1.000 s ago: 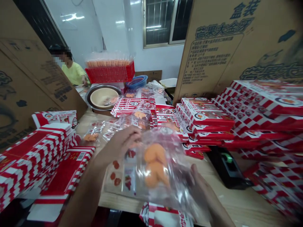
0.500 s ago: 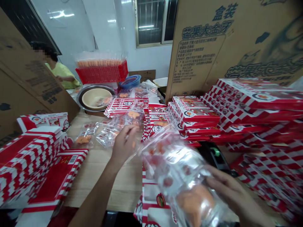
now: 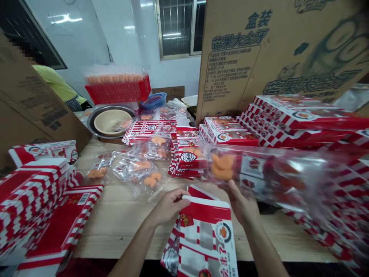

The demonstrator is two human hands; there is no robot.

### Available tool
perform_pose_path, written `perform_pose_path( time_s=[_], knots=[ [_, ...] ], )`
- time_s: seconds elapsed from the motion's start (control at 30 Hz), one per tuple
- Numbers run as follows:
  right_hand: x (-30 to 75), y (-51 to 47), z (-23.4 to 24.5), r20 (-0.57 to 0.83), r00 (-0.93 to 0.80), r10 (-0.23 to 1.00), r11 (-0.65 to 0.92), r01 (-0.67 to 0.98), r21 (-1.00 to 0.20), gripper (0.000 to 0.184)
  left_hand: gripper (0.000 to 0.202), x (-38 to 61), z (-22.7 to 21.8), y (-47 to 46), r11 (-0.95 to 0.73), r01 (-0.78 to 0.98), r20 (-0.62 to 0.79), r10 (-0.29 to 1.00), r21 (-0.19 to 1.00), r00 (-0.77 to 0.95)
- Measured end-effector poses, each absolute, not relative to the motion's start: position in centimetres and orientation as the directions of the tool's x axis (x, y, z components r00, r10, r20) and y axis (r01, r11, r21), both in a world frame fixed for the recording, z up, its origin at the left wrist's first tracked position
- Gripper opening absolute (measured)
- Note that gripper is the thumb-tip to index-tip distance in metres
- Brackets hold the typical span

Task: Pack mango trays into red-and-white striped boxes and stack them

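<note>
My left hand (image 3: 168,206) pinches the top edge of a flat red-and-white printed carton (image 3: 206,238), which rises from the table's front edge. My right hand (image 3: 243,202) is just right of the carton, gripping a clear plastic bag of orange sweets (image 3: 261,173). The bag stretches out to the right in a blur, and its far end is hard to make out. Several smaller sealed bags of orange sweets (image 3: 138,169) lie on the table beyond my hands.
Stacks of flat cartons (image 3: 31,196) fill the left side, and stacked red-and-white boxes (image 3: 300,119) fill the right. A large cardboard box (image 3: 259,57) stands behind them. Farther back are a red basket (image 3: 118,90), a metal-rimmed bowl (image 3: 111,121) and a co-worker's yellow sleeve (image 3: 52,82).
The bag has swung up and right in my right hand. My left hand has left the bag and now holds the carton, which has risen from the table edge.
</note>
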State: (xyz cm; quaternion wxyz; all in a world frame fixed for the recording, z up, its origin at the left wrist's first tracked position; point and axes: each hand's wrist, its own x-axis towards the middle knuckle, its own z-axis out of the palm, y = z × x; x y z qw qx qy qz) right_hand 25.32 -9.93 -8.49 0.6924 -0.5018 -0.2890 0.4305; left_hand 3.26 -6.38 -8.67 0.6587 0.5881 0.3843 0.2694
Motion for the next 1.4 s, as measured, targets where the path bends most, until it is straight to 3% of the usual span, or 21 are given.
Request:
perform_pose_path(
  time_s=[0.13,0.3,0.4,0.47,0.53,0.6,0.67,0.73,0.8,0.87,0.9,1.0,1.07,1.13,1.2,1.3,1.4],
  knots=[
    [26.0,-10.8,-8.3,-0.213,0.227,0.95,-0.113,-0.388,-0.915,0.039,0.019,3.1,-7.9,-7.3,0.136,0.059,-0.146,0.829,0.989,0.54],
    [28.9,-12.8,-7.1,-0.228,-0.066,0.971,-0.234,-0.099,-0.967,0.041,0.024,3.2,-9.0,-8.5,0.076,-0.049,-0.049,0.906,0.996,0.42],
    [29.7,-13.0,-6.1,-0.241,-0.238,0.941,-0.237,0.045,-0.971,0.041,0.015,3.4,-8.9,-8.7,0.025,0.014,-0.028,0.876,1.0,0.482],
    [29.7,-12.5,-5.7,-0.148,-0.152,0.977,-0.143,0.039,-0.989,0.05,0.025,3.5,-8.1,-8.6,-0.022,0.094,-0.034,0.831,0.995,0.555],
    [29.6,-11.7,-5.2,0.022,0.154,0.988,0.027,-0.032,-0.999,0.068,0.028,3.7,-7.1,-8.5,-0.108,0.135,-0.005,0.763,0.985,0.646],
    [29.6,-10.8,-4.3,0.147,0.441,0.886,0.177,-0.029,-0.984,0.083,0.028,3.9,-6.5,-8.6,-0.229,0.107,0.08,0.679,0.967,0.73],
    [29.8,-10.2,-3.2,0.203,0.496,0.844,0.198,0.062,-0.978,0.071,0.028,4.2,-6.6,-8.9,-0.285,0.07,0.135,0.639,0.956,0.758],
    [30.2,-10.0,-2.1,0.215,0.4,0.891,0.155,0.176,-0.972,0.043,0.024,4.2,-7.6,-9.3,-0.229,0.075,0.114,0.709,0.971,0.696],
    [30.3,-10.2,-1.7,0.16,0.22,0.962,0.1,0.261,-0.96,0.029,0.026,4.0,-8.7,-9.7,-0.101,0.056,0.05,0.812,0.993,0.581],
    [30.0,-10.8,-2.3,0.036,-0.05,0.998,0.05,0.296,-0.954,0.033,0.047,3.8,-9.5,-10.0,-0.012,0.019,0.002,0.873,1.0,0.489],
    [29.6,-11.1,-3.0,-0.027,-0.197,0.98,0.032,0.287,-0.958,0.04,0.048,3.7,-9.7,-10.0,-0.008,0.019,-0.002,0.883,1.0,0.47],
    [28.4,-12.6,-5.5,-0.142,-0.481,0.865,-0.067,0.17,-0.983,0.05,0.018,3.7,-9.5,-10.0,-0.107,0.112,0.036,0.861,0.988,0.507],
    [27.8,-13.6,-6.9,-0.22,-0.52,0.825,-0.189,0.113,-0.975,0.044,0.022,3.6,-9.5,-9.6,-0.204,0.181,0.066,0.818,0.962,0.572],
    [27.5,-14.2,-8.0,-0.312,-0.489,0.814,-0.3,0.105,-0.948,0.038,0.022,3.1,-9.5,-8.4,-0.289,0.308,0.078,0.832,0.907,0.549],
    [27.2,-14.1,-8.8,-0.369,-0.392,0.842,-0.353,0.117,-0.928,0.039,0.016,1.5,-9.5,-6.2,-0.294,0.486,0.095,0.915,0.823,0.392],
    [26.6,-13.4,-10.1,-0.346,-0.125,0.93,-0.318,0.197,-0.927,0.044,0.019,-3.6,-8.6,-1.4,-0.092,0.683,0.129,0.992,0.725,-0.003],
    [26.3,-12.7,-11.5,-0.16,0.174,0.972,-0.209,0.315,-0.926,0.047,0.025,-10.2,-7.0,3.3,0.19,0.779,0.156,0.926,0.598,-0.345]
  ],
)
